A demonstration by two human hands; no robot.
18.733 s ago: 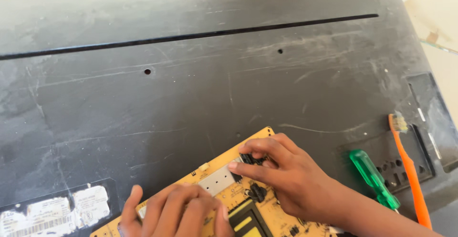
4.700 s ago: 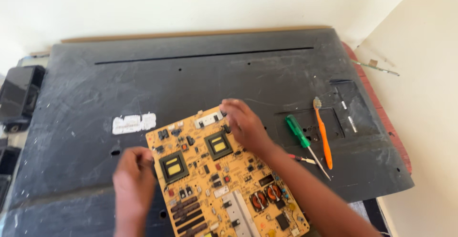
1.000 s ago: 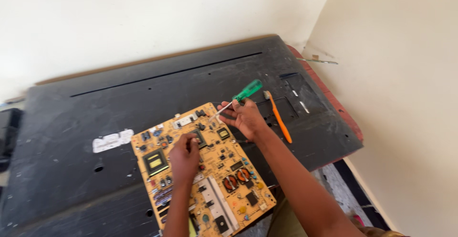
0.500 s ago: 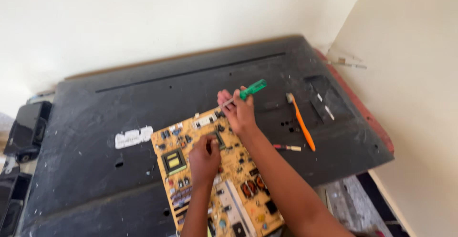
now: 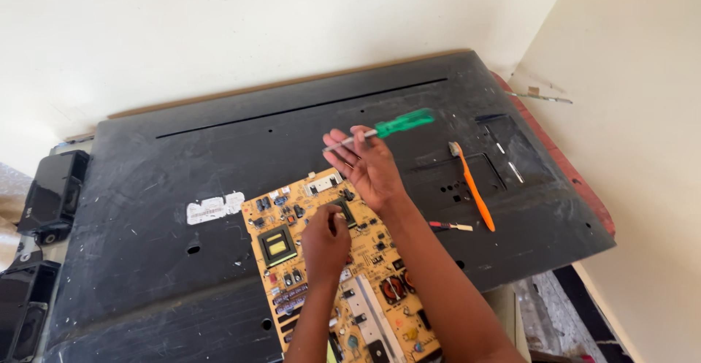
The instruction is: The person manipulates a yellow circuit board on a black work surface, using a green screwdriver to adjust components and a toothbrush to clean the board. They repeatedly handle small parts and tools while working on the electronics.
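speakers: two black boxes lie off the left edge of the big panel.
back panel: a wide black television back lies flat, scuffed, with a white sticker on its left half.
circuit board: the yellow board lies on the panel's near middle, parts facing up.
your left hand: it rests on the middle of the board, fingers curled down onto the parts; you hold nothing in it that shows.
your right hand: raised above the board's far corner, palm open, fingers spread; the metal shaft of the screwdriver lies pinched at your fingertips, green handle pointing right.
toothbrush: orange, flat on the panel to the right.
small tool: red and black, just beside the toothbrush's near end.
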